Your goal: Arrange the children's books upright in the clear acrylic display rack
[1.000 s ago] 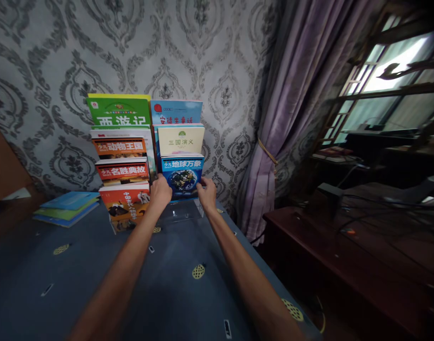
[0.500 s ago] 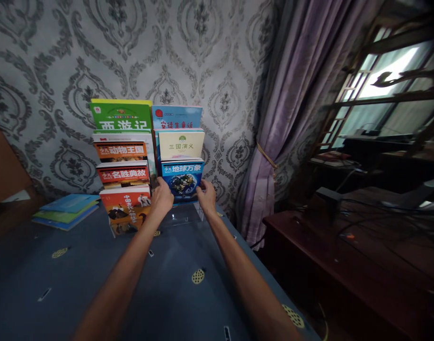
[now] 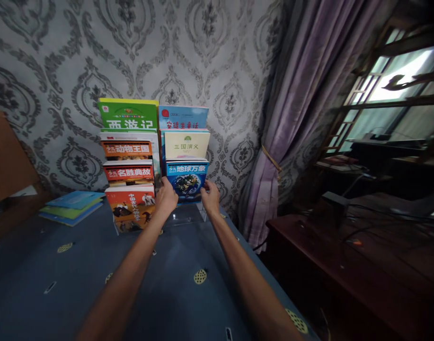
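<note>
A blue book with a globe on its cover [image 3: 187, 182] stands upright in the right column of a clear tiered rack [image 3: 183, 215]. My left hand [image 3: 167, 195] is closed at its left edge, and my right hand [image 3: 210, 195] grips its lower right edge between thumb and fingers. Behind it rise a cream book [image 3: 186, 144] and a light blue book [image 3: 183, 114]. The left column holds a green book [image 3: 128, 113], an orange-topped book [image 3: 128, 148], a red-topped book [image 3: 128, 173] and, in front, a red-orange book [image 3: 131, 208].
Several thin blue and green books [image 3: 73, 207] lie stacked on the dark blue patterned cloth [image 3: 167, 293] at left. A tied purple curtain [image 3: 270, 156] hangs at right beside a dark red desk [image 3: 309, 255] with cables. Patterned wallpaper [image 3: 234, 76] is close behind the rack.
The whole scene has shifted slightly right in view as the camera turned. Both hands stay at the globe book's sides, and the book looks much the same in its place.
</note>
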A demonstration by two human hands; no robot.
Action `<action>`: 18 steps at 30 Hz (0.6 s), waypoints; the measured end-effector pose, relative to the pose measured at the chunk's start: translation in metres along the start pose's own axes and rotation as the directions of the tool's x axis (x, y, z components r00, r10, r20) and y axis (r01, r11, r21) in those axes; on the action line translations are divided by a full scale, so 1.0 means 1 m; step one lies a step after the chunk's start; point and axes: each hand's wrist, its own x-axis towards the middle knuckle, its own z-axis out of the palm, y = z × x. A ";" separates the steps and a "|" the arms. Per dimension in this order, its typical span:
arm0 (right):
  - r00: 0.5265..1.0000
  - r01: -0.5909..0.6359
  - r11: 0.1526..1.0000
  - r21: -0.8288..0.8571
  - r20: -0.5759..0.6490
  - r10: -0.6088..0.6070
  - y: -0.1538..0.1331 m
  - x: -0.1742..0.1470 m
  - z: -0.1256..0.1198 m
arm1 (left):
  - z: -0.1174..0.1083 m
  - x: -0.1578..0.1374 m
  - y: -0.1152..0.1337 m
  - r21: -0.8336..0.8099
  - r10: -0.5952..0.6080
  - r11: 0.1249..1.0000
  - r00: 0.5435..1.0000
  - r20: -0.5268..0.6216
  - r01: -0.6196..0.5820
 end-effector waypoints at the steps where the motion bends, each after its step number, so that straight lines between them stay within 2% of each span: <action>1: 1.000 -0.001 1.000 -0.002 0.000 0.001 0.000 0.000 0.000 | 0.000 0.000 0.000 -0.006 0.000 1.000 1.000 0.003 0.000; 7: 1.000 -0.016 1.000 -0.003 -0.001 0.016 -0.001 0.001 -0.001 | 0.004 -0.001 -0.002 -0.045 0.016 0.999 1.000 0.014 -0.015; 10: 1.000 -0.021 1.000 0.005 -0.003 0.021 -0.001 0.001 -0.002 | 0.009 -0.006 -0.005 -0.061 0.057 0.997 0.998 0.004 -0.057; 12: 1.000 -0.024 1.000 0.013 0.001 0.024 0.000 0.002 -0.002 | 0.017 -0.017 -0.011 -0.079 0.129 0.988 0.990 -0.057 -0.133; 13: 1.000 -0.025 1.000 0.017 0.004 0.025 0.000 0.003 -0.002 | 0.023 -0.026 -0.016 -0.088 0.186 0.977 0.977 -0.104 -0.196; 15: 1.000 -0.026 0.999 0.027 0.009 0.026 0.002 0.005 -0.003 | 0.040 -0.049 -0.031 -0.085 0.337 0.929 0.920 -0.197 -0.359; 16: 1.000 -0.026 0.999 0.031 0.010 0.026 0.002 0.006 -0.003 | 0.049 -0.062 -0.040 -0.066 0.414 0.899 0.889 -0.198 -0.433; 18: 1.000 -0.025 0.999 0.037 0.010 0.025 0.003 0.007 -0.004 | 0.066 -0.087 -0.061 -0.013 0.541 0.838 0.834 -0.111 -0.546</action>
